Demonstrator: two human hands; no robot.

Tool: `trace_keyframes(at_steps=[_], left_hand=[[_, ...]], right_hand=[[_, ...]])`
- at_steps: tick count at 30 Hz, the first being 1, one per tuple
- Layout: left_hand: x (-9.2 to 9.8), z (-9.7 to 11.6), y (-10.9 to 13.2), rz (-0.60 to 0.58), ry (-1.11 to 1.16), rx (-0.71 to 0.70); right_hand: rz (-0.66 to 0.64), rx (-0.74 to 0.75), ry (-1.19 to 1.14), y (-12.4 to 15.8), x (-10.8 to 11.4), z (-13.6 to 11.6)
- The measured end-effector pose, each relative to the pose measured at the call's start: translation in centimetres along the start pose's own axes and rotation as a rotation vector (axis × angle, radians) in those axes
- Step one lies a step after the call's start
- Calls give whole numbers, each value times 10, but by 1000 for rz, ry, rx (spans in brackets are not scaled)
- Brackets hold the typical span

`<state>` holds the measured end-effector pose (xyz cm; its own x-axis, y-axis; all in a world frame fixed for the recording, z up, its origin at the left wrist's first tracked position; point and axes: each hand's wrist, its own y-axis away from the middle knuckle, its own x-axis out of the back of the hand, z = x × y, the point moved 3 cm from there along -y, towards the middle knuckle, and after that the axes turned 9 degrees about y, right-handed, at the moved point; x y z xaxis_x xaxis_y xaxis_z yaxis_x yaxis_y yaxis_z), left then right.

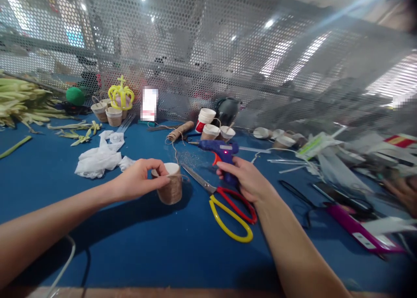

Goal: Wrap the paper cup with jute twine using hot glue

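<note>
My left hand (146,179) pinches the rim of a small cup (171,190) wrapped in brown twine, thumb outside and fingers at its white inner side. The cup stands upright, and a strand of twine runs from it toward a twine roll (181,130) behind. My right hand (243,176) is closed round the handle of a blue glue gun (221,147) with an orange trigger; its nozzle points left and a red light shows on its body. Scissors (208,186) with one red and one yellow handle lie open between the hands, partly below my right hand.
White crumpled cloth (97,159) lies left of the cup. Small cups (211,131) stand behind the glue gun, others (114,115) by a yellow crown (121,94). Glue sticks (288,162), plastic bags and a purple item (353,228) are at right, near another person's hand (402,191).
</note>
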<state>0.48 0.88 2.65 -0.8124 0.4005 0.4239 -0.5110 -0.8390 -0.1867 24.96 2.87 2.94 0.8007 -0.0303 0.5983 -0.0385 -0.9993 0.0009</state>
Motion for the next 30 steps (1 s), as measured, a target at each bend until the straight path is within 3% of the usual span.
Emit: trace_keyframes(at_steps=[3,5,17,30], left_hand=[[-2,-6,-1,37,15,14],[-2,-9,-1,55,5,17],[-3,-17,-1,141,37,31],[-4,-15,0,117,77,58]], right_hand=[[-127,46,-152,21,-15,-14],[-151,87,-127,33,-23,-21],[-84,264,239,56,-29,-30],[-7,391,351,60,-28,-45]])
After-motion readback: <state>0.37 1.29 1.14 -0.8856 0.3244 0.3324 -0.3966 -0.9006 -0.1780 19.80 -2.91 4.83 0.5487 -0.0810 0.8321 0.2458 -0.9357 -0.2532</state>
